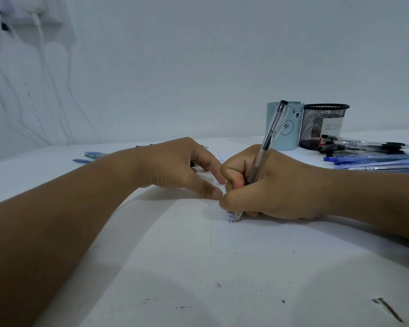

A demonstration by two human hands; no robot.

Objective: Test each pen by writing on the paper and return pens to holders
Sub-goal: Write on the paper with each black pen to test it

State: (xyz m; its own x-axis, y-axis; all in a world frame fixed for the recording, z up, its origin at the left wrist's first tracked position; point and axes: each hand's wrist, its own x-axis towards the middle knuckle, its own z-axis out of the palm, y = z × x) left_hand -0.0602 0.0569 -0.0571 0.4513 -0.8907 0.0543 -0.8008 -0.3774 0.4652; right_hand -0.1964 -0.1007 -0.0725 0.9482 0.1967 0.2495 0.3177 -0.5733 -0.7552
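Two holders [284, 128] show no pens; right hand [276, 185] pinches pen [269, 138], left hand [180, 166] fingers spread on paper [246, 234].

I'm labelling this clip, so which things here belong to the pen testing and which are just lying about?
Job: clear pen gripped by the right hand; paper steadied by the left hand; blue bear holder; black mesh holder; pens at right; pens at left.

Lying about: white cables on the wall.

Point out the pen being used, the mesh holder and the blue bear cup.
pen [267, 142], head view, middle of clear barrel.
mesh holder [313, 125], head view, its black mesh wall.
blue bear cup [291, 128], head view, its front wall.
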